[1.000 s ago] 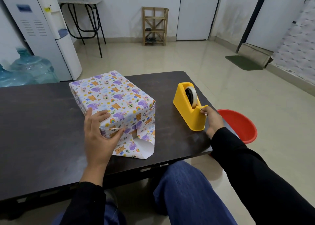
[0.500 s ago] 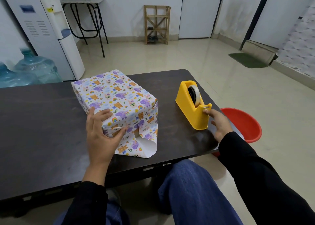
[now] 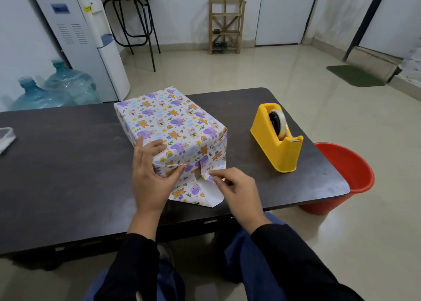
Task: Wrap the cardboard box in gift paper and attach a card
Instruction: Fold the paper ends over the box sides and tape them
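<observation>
On the table, near its front edge, sits the box, top and sides already covered in paper. Its near end is still partly unfolded: one flap lies flat on the table toward the person.

Change vs. 0.5 s ago:
- Right hand has left the dispenser cutter and now sits at the box's near end, just right of the left hand.
- Left hand unchanged: same near-left corner.
- Box and dispenser have not shifted.
- A clear tub now shows at the table's left edge.

Fingers:
- Left: fingers laid fairly straight over the top edge, thumb pressing the folded paper against the end face.
- Right: remaining fingers curled, thumb and forefinger tips drawn together at the fold. Cannot tell whether they nip the paper, something else, or nothing.

Count:
- Box: 1.
- Dispenser: 1, yellow, well right of the box, holding 1 roll.
- Hands: 2.
- Tub: 1.
- Red bucket: 1, on the floor at the table's right corner.
- Water bottles: 2, behind the table at left.

No card visible.
</observation>
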